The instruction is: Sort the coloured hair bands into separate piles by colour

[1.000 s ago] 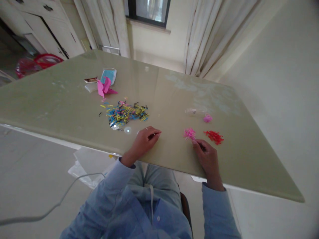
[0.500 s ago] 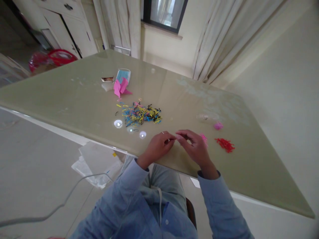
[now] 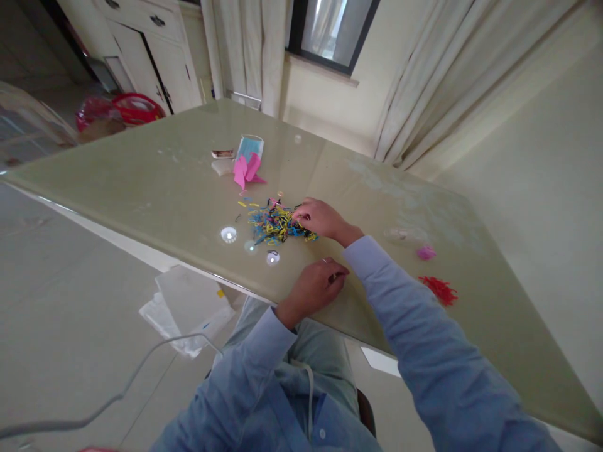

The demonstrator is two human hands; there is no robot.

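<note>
A mixed pile of small rubber bands (image 3: 273,226), yellow, blue, black and pink, lies on the glossy table. My right hand (image 3: 323,218) reaches across to the pile's right side, its fingers pinched together at the bands; what is between the fingertips is hidden. Close to the table's near edge rests my left hand (image 3: 320,282), with thumb and forefinger closed. A tiny pinkish bit may show at its fingertips, too small to name. A heap of red bands (image 3: 439,290) lies to the right, beyond my right sleeve.
Farther back lie a blue face mask (image 3: 249,147), a folded pink paper (image 3: 249,171) and a small packet (image 3: 222,154). At the right are a pink clump (image 3: 426,252) and a clear plastic piece (image 3: 402,235). The table's near edge (image 3: 235,284) runs before my lap.
My right hand has left its place beside my left hand and moved forward and left to the pile. My left hand stays closed near the edge. The camera view has shifted slightly.
</note>
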